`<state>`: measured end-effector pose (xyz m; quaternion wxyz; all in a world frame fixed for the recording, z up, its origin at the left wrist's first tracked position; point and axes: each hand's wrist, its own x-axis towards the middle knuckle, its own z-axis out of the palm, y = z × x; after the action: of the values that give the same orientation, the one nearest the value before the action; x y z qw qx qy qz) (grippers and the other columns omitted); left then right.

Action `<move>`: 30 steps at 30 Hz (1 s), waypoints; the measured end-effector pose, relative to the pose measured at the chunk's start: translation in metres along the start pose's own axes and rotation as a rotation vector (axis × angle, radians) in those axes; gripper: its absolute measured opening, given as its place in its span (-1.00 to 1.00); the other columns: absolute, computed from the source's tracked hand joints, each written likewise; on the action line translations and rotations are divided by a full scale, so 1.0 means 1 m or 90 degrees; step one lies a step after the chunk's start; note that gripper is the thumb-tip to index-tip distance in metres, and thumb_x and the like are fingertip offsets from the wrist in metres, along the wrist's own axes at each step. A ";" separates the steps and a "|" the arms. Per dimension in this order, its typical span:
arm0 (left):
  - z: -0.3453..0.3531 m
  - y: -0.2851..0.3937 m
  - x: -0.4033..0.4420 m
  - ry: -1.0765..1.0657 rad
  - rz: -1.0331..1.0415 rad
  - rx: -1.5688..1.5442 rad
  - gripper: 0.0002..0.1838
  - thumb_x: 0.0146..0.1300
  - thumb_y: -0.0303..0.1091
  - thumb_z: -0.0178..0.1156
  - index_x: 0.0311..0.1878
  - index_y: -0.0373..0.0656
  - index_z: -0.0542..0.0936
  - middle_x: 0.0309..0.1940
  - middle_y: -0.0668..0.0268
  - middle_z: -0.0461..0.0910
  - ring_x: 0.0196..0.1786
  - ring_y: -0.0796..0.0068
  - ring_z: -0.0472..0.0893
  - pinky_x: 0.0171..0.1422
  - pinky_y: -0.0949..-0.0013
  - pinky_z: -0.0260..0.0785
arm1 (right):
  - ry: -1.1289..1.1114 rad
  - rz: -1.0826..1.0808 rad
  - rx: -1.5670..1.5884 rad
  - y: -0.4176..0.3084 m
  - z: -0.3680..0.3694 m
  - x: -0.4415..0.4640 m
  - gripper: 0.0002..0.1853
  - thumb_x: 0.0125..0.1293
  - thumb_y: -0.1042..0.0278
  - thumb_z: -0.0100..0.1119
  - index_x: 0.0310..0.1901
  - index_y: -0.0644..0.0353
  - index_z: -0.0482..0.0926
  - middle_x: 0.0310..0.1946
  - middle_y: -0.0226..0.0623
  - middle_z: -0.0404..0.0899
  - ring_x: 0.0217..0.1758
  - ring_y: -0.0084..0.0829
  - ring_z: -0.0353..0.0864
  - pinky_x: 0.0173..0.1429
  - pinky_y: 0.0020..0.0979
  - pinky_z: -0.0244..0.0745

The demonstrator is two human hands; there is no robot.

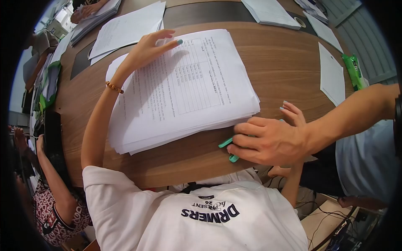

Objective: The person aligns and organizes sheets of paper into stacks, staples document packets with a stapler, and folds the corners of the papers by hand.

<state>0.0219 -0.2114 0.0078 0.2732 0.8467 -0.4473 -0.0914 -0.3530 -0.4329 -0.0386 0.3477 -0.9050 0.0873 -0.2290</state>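
Observation:
A thick stack of printed paper (197, 83) lies on the table in front of me, its top sheet bearing text and a table grid. My left hand (157, 46) is over the stack's far side, thumb stretched out and fingers loosely bent, with nothing in it. Beyond the stack's near right corner is my right hand (293, 113), partly covered by another person's hand (268, 140); its visible fingers are apart. That person's hand is closed around a teal-green tool (233, 158), mostly hidden, perhaps a stapler, beside the stack's edge.
More paper piles lie at the far left (127, 31) and far right (272, 14) of the wooden table (284, 54). A single sheet (331, 75) and a green packet (354, 72) are at the right. Another person's arm (56, 175) is at the left.

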 end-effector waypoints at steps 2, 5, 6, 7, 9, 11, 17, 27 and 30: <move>-0.001 0.004 -0.002 -0.031 -0.012 0.011 -0.42 0.15 0.05 0.14 0.14 -0.16 0.45 0.10 0.09 0.45 0.18 0.21 0.42 0.27 0.18 0.22 | -0.113 -0.084 -0.022 -0.002 -0.011 0.007 -0.58 0.17 0.43 0.15 0.08 0.14 0.37 0.20 -0.26 0.23 0.19 -0.29 0.35 0.20 -0.40 0.32; 0.004 0.007 -0.004 0.057 0.047 0.079 -0.48 0.18 -0.07 0.13 0.14 -0.18 0.44 0.10 0.08 0.45 0.18 0.20 0.42 0.29 0.23 0.19 | -0.710 -0.589 -0.185 -0.110 -0.013 0.091 -0.67 0.07 0.51 0.15 -0.07 0.21 0.47 -0.02 -0.23 0.41 -0.01 -0.23 0.48 -0.02 -0.38 0.44; 0.006 0.007 -0.005 0.177 0.118 0.137 -0.53 0.21 -0.17 0.13 0.14 -0.21 0.44 0.09 0.08 0.46 0.18 0.21 0.42 0.30 0.27 0.18 | -0.711 -0.588 -0.186 -0.110 -0.008 0.100 -0.67 0.07 0.51 0.15 -0.07 0.21 0.47 -0.02 -0.23 0.41 -0.01 -0.23 0.48 -0.02 -0.38 0.44; -0.002 0.018 -0.008 0.229 0.210 0.104 -0.57 0.22 -0.21 0.14 0.11 -0.22 0.46 0.05 0.11 0.49 0.12 0.22 0.47 0.22 0.29 0.27 | -0.600 -0.622 -0.023 -0.110 -0.006 0.106 -0.72 0.09 0.52 0.14 -0.11 0.24 0.49 -0.07 -0.23 0.44 -0.08 -0.29 0.50 -0.08 -0.41 0.44; -0.034 0.054 -0.023 0.265 0.385 0.031 -0.63 0.20 -0.37 0.16 0.09 -0.19 0.48 0.00 0.15 0.53 0.05 0.35 0.52 0.17 0.36 0.33 | -0.356 -0.553 0.084 -0.097 -0.014 0.086 -0.80 0.12 0.54 0.12 -0.18 0.30 0.52 -0.14 -0.23 0.49 -0.15 -0.36 0.51 -0.12 -0.44 0.42; -0.061 0.103 -0.060 0.164 0.439 -0.116 -0.64 0.19 -0.37 0.15 0.06 -0.23 0.49 -0.04 0.21 0.55 0.02 0.45 0.53 0.14 0.39 0.34 | 0.084 0.025 0.004 -0.042 0.002 -0.001 -0.86 0.15 0.56 0.10 -0.23 0.33 0.52 -0.18 -0.22 0.51 -0.16 -0.39 0.49 -0.09 -0.47 0.38; -0.060 0.122 -0.146 0.099 0.485 -0.201 -0.62 0.19 -0.36 0.15 0.08 -0.25 0.44 -0.01 0.20 0.51 0.06 0.44 0.47 0.17 0.38 0.28 | 0.199 0.146 -0.010 -0.030 0.024 -0.034 -0.87 0.15 0.55 0.11 -0.25 0.27 0.56 -0.15 -0.24 0.57 -0.07 -0.31 0.55 0.04 -0.43 0.38; -0.075 0.086 -0.144 0.217 0.354 -0.250 -0.56 0.20 -0.35 0.14 0.12 -0.28 0.37 0.05 0.18 0.43 0.13 0.41 0.38 0.22 0.35 0.18 | 0.158 0.138 0.006 -0.034 0.012 0.019 -0.87 0.19 0.62 0.04 -0.23 0.37 0.54 -0.12 -0.20 0.52 -0.01 -0.39 0.48 0.12 -0.47 0.31; -0.050 0.087 -0.178 0.247 0.344 -0.266 -0.55 0.20 -0.35 0.14 0.14 -0.29 0.35 0.07 0.17 0.40 0.15 0.41 0.35 0.24 0.35 0.15 | 0.177 0.114 -0.003 -0.031 0.014 -0.011 -0.89 0.14 0.59 0.09 -0.28 0.32 0.55 -0.18 -0.20 0.57 -0.08 -0.32 0.55 0.05 -0.41 0.38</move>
<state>-0.1233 -0.0882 0.0811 0.5332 0.6260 -0.5662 0.0566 -0.3564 -0.3983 -0.0314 0.3492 -0.8540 0.2155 -0.3199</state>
